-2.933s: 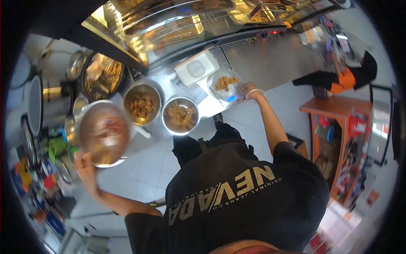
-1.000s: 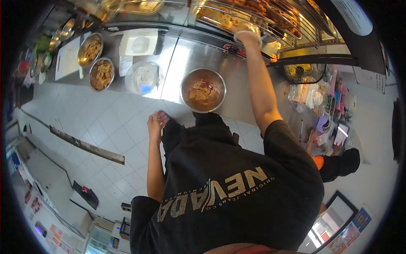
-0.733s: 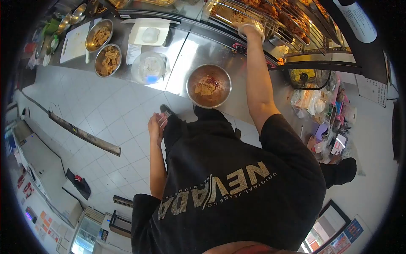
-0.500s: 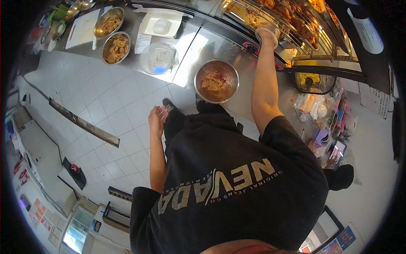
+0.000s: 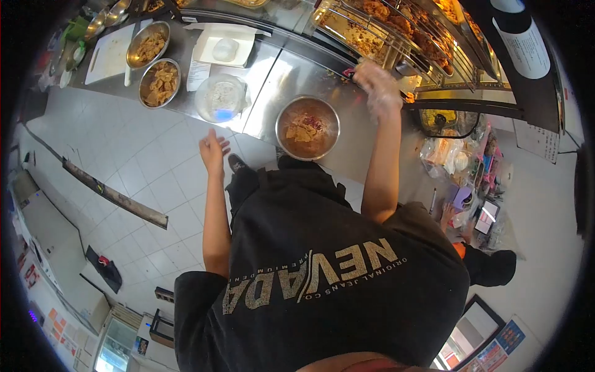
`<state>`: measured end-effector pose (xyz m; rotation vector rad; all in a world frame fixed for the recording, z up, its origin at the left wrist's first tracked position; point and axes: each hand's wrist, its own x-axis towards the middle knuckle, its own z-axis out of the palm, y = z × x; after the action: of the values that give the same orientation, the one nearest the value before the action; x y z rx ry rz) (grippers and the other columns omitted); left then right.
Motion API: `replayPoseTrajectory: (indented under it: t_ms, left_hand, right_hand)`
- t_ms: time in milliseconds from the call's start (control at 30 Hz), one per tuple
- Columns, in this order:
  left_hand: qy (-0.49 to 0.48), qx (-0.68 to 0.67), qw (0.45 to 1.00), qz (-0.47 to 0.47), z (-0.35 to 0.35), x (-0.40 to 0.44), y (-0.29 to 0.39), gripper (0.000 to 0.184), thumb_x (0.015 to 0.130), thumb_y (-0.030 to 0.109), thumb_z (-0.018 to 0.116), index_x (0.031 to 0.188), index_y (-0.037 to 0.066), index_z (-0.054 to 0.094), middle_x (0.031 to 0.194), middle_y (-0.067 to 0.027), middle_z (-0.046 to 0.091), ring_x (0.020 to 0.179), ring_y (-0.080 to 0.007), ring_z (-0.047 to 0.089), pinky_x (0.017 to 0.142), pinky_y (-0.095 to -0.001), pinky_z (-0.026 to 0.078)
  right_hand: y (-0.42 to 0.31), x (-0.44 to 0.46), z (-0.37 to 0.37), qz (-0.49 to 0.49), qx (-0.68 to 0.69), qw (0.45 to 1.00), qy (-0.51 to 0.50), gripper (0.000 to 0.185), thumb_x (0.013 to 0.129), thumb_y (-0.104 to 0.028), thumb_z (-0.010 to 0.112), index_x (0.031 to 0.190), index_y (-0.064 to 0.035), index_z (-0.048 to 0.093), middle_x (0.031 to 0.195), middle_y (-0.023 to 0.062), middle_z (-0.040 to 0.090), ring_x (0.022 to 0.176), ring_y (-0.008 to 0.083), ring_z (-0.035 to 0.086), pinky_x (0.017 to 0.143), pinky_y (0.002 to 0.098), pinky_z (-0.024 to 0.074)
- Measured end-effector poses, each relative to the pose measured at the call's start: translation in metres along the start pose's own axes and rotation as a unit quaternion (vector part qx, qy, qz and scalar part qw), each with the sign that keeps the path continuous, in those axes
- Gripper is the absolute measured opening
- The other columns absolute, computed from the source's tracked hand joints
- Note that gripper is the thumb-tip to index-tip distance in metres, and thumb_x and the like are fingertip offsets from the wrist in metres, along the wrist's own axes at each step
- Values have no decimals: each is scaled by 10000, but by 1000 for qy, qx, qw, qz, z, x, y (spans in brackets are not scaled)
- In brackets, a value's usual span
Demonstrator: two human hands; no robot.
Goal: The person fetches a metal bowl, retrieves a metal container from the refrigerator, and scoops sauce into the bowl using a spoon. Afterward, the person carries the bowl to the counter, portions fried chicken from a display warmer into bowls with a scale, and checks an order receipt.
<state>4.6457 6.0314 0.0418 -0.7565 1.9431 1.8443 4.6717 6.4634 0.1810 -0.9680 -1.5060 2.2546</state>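
Observation:
My right hand [image 5: 379, 88], in a clear plastic glove, is over the counter at the front edge of the display case [image 5: 427, 90]. Its fingers are curled together and blurred; anything in them is hidden. My left hand [image 5: 214, 147] hangs bare beside the counter edge, fingers apart, holding nothing. Between my hands, a steel bowl [image 5: 331, 144] stands near the counter's edge. In it lie flat tan pieces [image 5: 302, 131] and a dark red patch of seasoning. A clear round tub [image 5: 220, 99] with white powder is nearest to my left hand.
Two steel bowls of tan pieces [image 5: 150, 47] [image 5: 160, 84] stand left, by a white cutting board [image 5: 111, 65]. An open box [image 5: 238, 54] holds a white round bundle. Fried food [image 5: 378, 11] lies in the case. At right, another person's hand [image 5: 447, 214] is near bagged goods.
My right hand has come out of the display case toward me. My left hand has risen slightly toward the counter. Another person's hand has appeared at the right, and the view has shifted a little.

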Motion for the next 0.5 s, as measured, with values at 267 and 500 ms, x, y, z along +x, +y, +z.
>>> replayPoseTrajectory:
  t_ms: [267,500]
  left_hand:
    - [106,180,976,62,36,36,33,837,866,529,576,1266,-160,319,881,-262,660,680,-279,677,639,-317,537]
    - [128,26,991,7,7,-13,-9,747,899,503,559,1256,-119,350,882,-215,675,695,-232,677,589,-285,511]
  right_hand:
    - [68,-66,22,-81,-631,765,-101,386,867,-388,644,1082,-72,703,1019,171,701,962,317,666,879,403,490]
    - [0,25,41,-467,-783,410,-16,383,962,-355,489,1076,-25,645,890,237,669,843,379,659,768,472,522]
